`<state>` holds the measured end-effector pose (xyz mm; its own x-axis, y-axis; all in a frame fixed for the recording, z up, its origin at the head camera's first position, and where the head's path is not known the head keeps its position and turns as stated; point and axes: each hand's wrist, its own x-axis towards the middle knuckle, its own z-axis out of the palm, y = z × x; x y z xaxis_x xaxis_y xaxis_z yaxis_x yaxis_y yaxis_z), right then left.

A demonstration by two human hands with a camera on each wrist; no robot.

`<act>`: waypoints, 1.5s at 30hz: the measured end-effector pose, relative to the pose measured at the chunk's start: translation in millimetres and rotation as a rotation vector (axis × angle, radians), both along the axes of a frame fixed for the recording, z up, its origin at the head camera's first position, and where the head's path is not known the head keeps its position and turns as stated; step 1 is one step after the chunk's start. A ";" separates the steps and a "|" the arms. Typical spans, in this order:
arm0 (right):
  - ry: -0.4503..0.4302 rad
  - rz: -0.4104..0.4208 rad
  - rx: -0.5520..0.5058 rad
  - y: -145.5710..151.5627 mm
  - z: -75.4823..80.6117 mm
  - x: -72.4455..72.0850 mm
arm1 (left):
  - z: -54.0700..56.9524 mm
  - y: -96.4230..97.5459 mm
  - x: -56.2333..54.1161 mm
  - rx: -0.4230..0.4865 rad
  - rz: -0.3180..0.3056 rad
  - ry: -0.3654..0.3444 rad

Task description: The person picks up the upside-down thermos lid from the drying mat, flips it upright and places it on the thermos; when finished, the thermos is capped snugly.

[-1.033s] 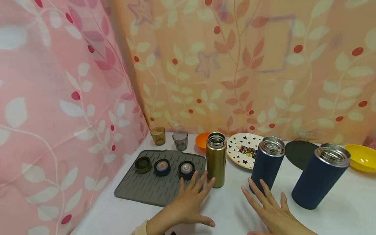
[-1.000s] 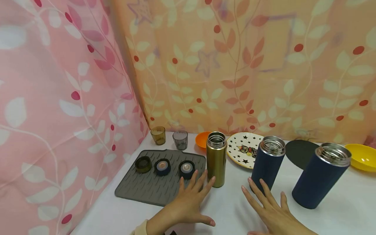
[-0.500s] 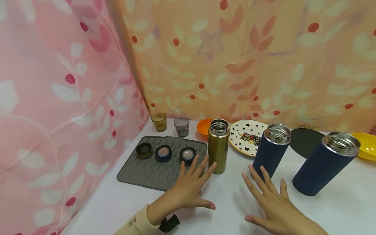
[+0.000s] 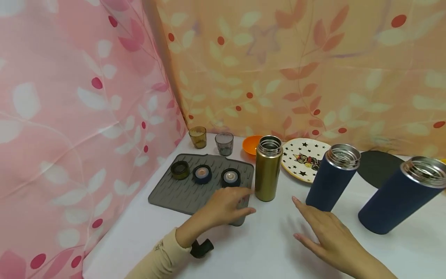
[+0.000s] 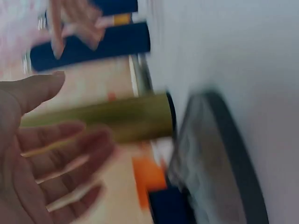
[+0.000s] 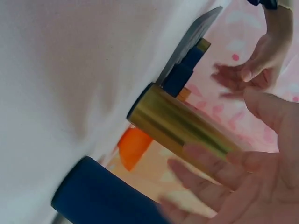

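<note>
A gold thermos bottle (image 4: 267, 172) stands lidless at the right edge of the grey mat (image 4: 167, 193). My left hand (image 4: 223, 205) hovers beside it over the mat's front corner, fingers loosely bent and holding nothing. Two lidless navy thermos bottles stand further right, a slimmer one (image 4: 329, 186) and a wider one (image 4: 397, 201). In front of the slimmer one is my right hand (image 4: 327, 236), fingers extended, thumb apart, nothing in it. On the mat lie three lids: an olive one (image 4: 180, 170), a navy one (image 4: 202, 174) and another dark one (image 4: 230, 177), partly behind the left hand.
Behind the mat stand an amber glass (image 4: 198, 137) and a grey glass (image 4: 224, 144). An orange bowl (image 4: 251, 145), a star-patterned plate (image 4: 294, 159) and a black round mat (image 4: 376, 166) line the back. A patterned curtain (image 4: 226, 77) closes off the rear.
Both hands have turned from spread fingers, palms down, to palms facing inward with fingers closer together. The head view has tilted down and shifted left. The bottles and lids stay put.
</note>
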<state>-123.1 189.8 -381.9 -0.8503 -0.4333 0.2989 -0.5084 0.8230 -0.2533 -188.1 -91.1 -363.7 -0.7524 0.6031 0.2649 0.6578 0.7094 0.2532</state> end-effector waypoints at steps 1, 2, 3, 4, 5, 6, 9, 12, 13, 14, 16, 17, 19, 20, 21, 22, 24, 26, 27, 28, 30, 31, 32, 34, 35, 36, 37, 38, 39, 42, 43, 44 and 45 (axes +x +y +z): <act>0.013 -0.003 -0.018 1.2 0.4 -1.9 | 1.1 -6.0 -8.7 0.052 0.000 -0.017; 0.020 -0.004 -0.039 2.8 0.6 -3.8 | 1.8 -13.5 -18.2 0.111 0.011 -0.033; 0.018 0.000 -0.066 4.5 0.9 -6.0 | 1.8 -22.7 -28.0 0.163 0.038 -0.037; 0.016 0.002 -0.093 6.1 1.0 -8.0 | 1.2 -33.3 -38.1 0.206 0.071 -0.018; 0.014 0.010 -0.123 7.4 0.9 -10.0 | 0.3 -45.1 -47.9 0.247 0.115 0.001; 0.008 0.023 -0.153 8.4 0.8 -12.0 | -0.9 -57.9 -56.9 0.279 0.170 0.013; -0.012 0.069 -0.211 9.4 -0.5 -17.4 | -8.1 -97.0 -79.5 0.328 0.352 0.016; -0.039 0.116 -0.225 7.9 -1.7 -22.1 | -18.2 -129.0 -93.9 0.336 0.476 -0.081; -0.049 0.130 -0.223 6.9 -2.1 -23.5 | -22.1 -136.8 -97.3 0.344 0.496 -0.118; -0.060 0.142 -0.226 5.7 -2.2 -24.7 | -25.8 -143.1 -99.5 0.355 0.517 -0.161; -0.075 0.166 -0.233 3.2 -2.6 -27.2 | -33.3 -152.7 -102.7 0.391 0.543 -0.211; -0.087 0.176 -0.239 1.9 -2.5 -28.4 | -36.5 -156.2 -103.1 0.404 0.559 -0.224; -0.113 0.193 -0.258 -1.1 -2.9 -30.4 | -42.5 -162.0 -102.2 0.425 0.599 -0.239; -0.127 0.202 -0.267 -2.5 -2.9 -31.3 | -45.4 -164.6 -101.4 0.425 0.622 -0.243; -0.140 0.211 -0.273 -3.7 -3.1 -32.2 | -48.0 -167.3 -100.6 0.425 0.643 -0.240; -0.150 0.222 -0.277 -4.9 -3.4 -33.0 | -50.4 -169.7 -99.6 0.425 0.665 -0.240; -0.173 0.235 -0.284 -7.2 -4.0 -33.9 | -54.1 -173.9 -97.7 0.440 0.692 -0.243; -0.184 0.243 -0.286 -8.9 -4.4 -34.4 | -57.1 -177.6 -96.4 0.466 0.711 -0.246; -0.184 0.247 -0.286 -9.7 -4.7 -34.7 | -58.2 -179.0 -96.0 0.484 0.720 -0.247; -0.184 0.251 -0.286 -10.3 -4.9 -34.9 | -59.4 -180.5 -95.7 0.499 0.726 -0.247; -0.187 0.258 -0.290 -11.4 -5.0 -35.1 | -61.5 -182.8 -94.8 0.527 0.734 -0.246; -0.187 0.263 -0.292 -12.0 -5.3 -35.1 | -62.5 -184.1 -94.4 0.543 0.737 -0.246; -0.189 0.266 -0.294 -12.5 -5.6 -35.2 | -63.8 -185.4 -94.2 0.566 0.739 -0.243; -0.195 0.272 -0.297 -13.2 -6.0 -35.3 | -64.5 -186.9 -94.1 0.620 0.735 -0.226; -0.194 0.275 -0.300 -13.4 -6.1 -35.4 | -63.5 -186.5 -93.6 0.648 0.727 -0.222; -0.192 0.276 -0.302 -13.4 -6.2 -35.4 | -61.6 -185.3 -93.3 0.681 0.712 -0.220; -0.192 0.276 -0.304 -13.3 -6.2 -35.5 | -59.1 -183.6 -93.3 0.711 0.691 -0.218; -0.188 0.277 -0.305 -13.0 -6.1 -35.7 | -55.6 -180.7 -93.0 0.732 0.670 -0.217; -0.181 0.281 -0.309 -12.8 -6.0 -35.8 | -51.0 -176.8 -91.9 0.744 0.648 -0.219; -0.166 0.288 -0.319 -12.5 -6.0 -36.4 | -35.7 -160.4 -86.8 0.796 0.542 -0.238; -0.162 0.289 -0.321 -12.0 -5.7 -36.5 | -30.6 -153.3 -84.7 0.805 0.499 -0.241; -0.163 0.289 -0.324 -11.7 -5.1 -36.6 | -25.4 -145.7 -82.0 0.812 0.459 -0.241; -0.165 0.288 -0.328 -11.5 -4.5 -36.7 | -20.5 -137.8 -79.1 0.815 0.415 -0.239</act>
<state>-159.8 178.4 -386.4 -0.7568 -0.5640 0.3304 -0.6357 0.5173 -0.5730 -267.2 -228.9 -384.2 -0.9542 -0.0280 0.2979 0.2592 0.4200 0.8697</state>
